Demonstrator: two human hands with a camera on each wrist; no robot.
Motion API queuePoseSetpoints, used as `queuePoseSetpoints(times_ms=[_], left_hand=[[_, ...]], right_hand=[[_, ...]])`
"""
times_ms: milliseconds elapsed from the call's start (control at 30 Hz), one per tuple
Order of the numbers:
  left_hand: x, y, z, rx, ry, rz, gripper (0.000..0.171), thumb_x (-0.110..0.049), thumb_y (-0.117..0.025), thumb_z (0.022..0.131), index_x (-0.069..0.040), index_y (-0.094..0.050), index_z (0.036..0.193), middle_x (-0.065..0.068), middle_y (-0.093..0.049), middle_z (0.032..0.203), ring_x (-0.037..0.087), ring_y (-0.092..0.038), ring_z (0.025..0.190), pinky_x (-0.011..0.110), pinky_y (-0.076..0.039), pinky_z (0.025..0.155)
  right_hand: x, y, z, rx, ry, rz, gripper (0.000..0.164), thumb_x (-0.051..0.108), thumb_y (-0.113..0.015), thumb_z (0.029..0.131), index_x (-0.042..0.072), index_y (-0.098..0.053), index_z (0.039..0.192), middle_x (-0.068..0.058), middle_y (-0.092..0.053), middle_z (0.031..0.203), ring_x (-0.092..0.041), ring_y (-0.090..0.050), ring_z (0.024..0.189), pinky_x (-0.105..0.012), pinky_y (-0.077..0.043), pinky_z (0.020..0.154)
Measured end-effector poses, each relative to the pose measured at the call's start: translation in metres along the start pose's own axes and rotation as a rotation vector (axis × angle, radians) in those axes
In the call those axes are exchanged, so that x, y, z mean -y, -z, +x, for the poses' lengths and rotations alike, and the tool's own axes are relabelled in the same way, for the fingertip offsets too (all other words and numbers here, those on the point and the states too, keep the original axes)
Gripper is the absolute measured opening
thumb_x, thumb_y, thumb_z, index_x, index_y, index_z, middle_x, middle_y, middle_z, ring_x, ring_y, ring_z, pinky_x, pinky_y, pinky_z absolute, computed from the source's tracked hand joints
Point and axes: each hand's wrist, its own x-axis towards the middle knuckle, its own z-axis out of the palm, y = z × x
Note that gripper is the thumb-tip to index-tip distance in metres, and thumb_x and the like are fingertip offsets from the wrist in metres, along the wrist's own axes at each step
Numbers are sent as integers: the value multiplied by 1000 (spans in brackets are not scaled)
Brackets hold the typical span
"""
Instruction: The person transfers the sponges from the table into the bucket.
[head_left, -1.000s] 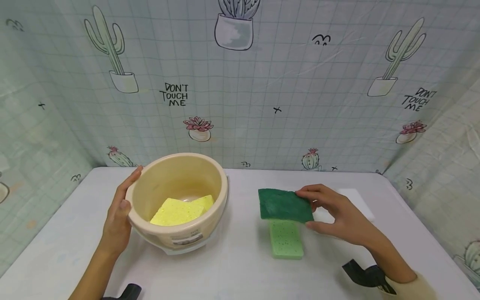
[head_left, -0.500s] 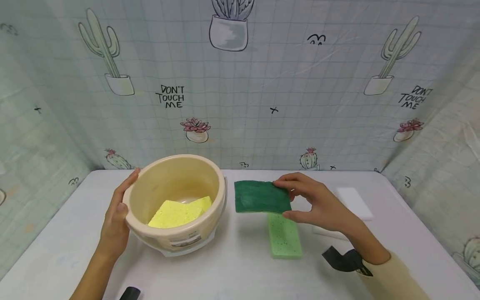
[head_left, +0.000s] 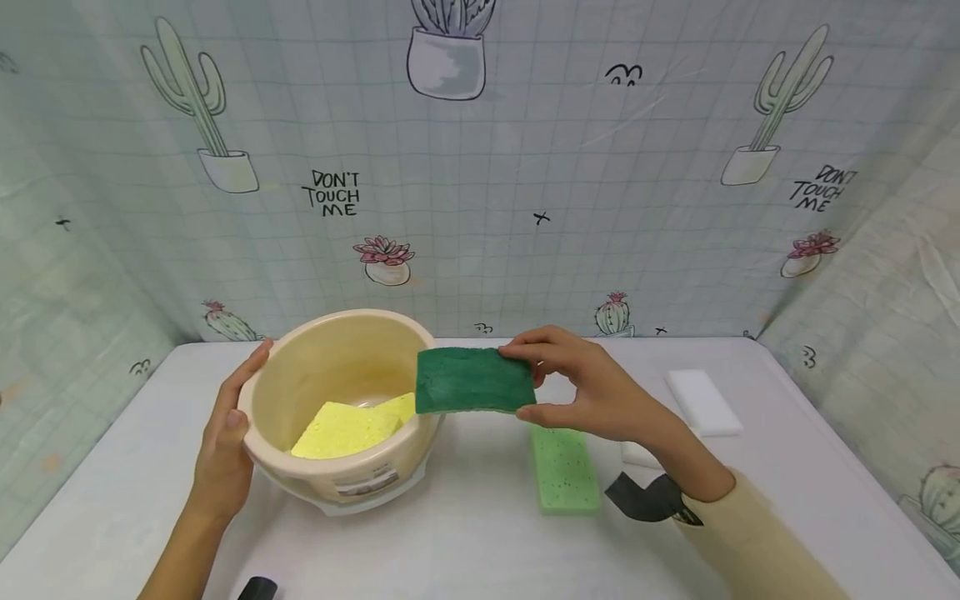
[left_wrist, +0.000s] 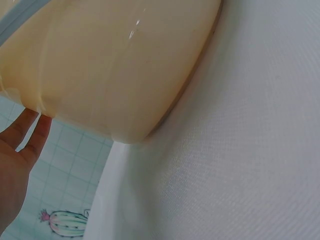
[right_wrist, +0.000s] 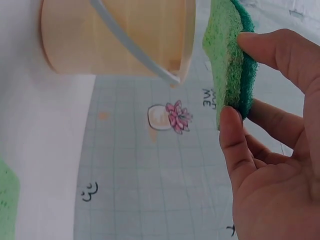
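In my right hand I pinch a scrub sponge between thumb and fingers. Its dark green scouring face shows in the head view; the right wrist view shows the light green foam side. The sponge is raised and overlaps the right rim of a cream bucket. Inside the bucket lie yellow sponges. My left hand rests against the bucket's left side, thumb and index finger at the rim. Straight fingers touch its outer wall in the left wrist view.
A light green sponge lies on the white table, right of the bucket. Farther right are a white block and a second white piece partly behind my right arm. A grey handle hangs along the bucket. A printed curtain closes the back.
My right hand has carried the scrub sponge left and slightly up, from above the light green sponge to the bucket's right rim. The left hand stays on the bucket.
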Motion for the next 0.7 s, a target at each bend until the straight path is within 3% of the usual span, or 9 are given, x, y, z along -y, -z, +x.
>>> queuePoseSetpoints(times_ms=[700], left_hand=[[0, -1, -1, -12, 10, 17, 56, -32, -38, 102, -2, -28, 149, 11, -20, 157, 21, -16, 143, 20, -24, 109]], right_hand=[[24, -42, 52, 46, 47, -28, 55, 21, -80, 78, 11, -61, 129, 5, -53, 123, -7, -54, 87, -25, -49, 78]])
